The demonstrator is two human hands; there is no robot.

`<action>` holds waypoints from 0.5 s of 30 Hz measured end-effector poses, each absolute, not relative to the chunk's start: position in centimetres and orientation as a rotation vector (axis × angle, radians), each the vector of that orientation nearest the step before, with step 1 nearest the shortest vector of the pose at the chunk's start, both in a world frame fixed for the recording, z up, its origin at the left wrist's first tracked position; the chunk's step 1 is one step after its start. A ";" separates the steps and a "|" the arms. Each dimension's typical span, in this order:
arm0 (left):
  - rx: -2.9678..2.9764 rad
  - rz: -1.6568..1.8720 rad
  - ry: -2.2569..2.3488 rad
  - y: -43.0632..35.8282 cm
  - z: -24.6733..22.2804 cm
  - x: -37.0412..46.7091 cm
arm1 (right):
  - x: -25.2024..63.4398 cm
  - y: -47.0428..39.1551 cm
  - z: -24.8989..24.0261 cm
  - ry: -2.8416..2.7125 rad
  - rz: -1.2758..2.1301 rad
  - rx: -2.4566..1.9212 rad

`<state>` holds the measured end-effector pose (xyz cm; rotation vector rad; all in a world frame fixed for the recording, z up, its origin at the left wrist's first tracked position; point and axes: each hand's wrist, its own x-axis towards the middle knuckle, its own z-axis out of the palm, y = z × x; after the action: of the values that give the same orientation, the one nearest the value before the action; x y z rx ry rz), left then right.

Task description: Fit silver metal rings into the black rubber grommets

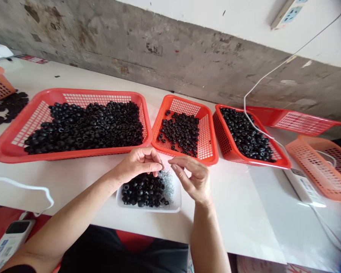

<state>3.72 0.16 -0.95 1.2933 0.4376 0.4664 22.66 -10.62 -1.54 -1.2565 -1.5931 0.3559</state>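
Note:
My left hand (pixel 140 163) is closed in a pinch over the white tray, with a speck of something dark at its fingertips, too small to name. Close by on the right, my right hand (pixel 194 177) also pinches thumb and forefinger together; what lies between them cannot be made out. A small gap separates the two sets of fingertips. Below them, the shallow white tray (pixel 152 209) holds rounded black hollow pieces (pixel 140 193) on its left side and a heap of tiny shiny silvery pieces (pixel 167 185) on its right.
Behind the tray stand a wide red basket (pixel 74 152), a smaller red basket (pixel 206 132) and another red basket (pixel 227 144), all with black pieces. An orange basket (pixel 321 167) stands right, beside a white power strip (pixel 305 189). A white cable (pixel 258 81) hangs across the right basket.

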 end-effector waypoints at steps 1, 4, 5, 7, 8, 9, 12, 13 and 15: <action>1.317 0.473 0.435 0.1 -0.8 3.7 | 22.9 -10.7 -1.5 -1.588 0.357 -1.293; 1.465 0.480 0.424 0.0 -0.6 3.6 | 23.2 -10.7 -1.4 -1.625 0.392 -1.356; 1.518 0.479 0.426 0.0 -0.6 3.6 | 23.2 -10.7 -1.4 -1.642 0.406 -1.351; 1.583 0.489 0.436 -0.1 -0.7 3.7 | 23.1 -10.7 -1.5 -1.667 0.434 -1.310; 1.585 0.502 0.446 -0.2 -0.8 3.8 | 23.0 -10.7 -1.5 -1.684 0.455 -1.279; 1.570 0.516 0.459 -0.2 -0.9 3.9 | 22.8 -10.6 -1.6 -1.700 0.477 -1.250; 1.515 0.535 0.493 -0.1 -1.3 4.0 | 22.5 -10.6 -1.8 -1.733 0.527 -1.214; 1.516 0.531 0.498 -0.1 -1.4 4.1 | 22.5 -10.6 -1.8 -1.736 0.535 -1.220; 1.571 0.500 0.503 0.0 -1.6 4.0 | 22.6 -10.6 -1.8 -1.728 0.533 -1.247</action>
<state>4.02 -0.03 -1.55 1.5715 0.5026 0.4996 22.65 -10.58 -1.75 -1.2467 -1.7279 0.5326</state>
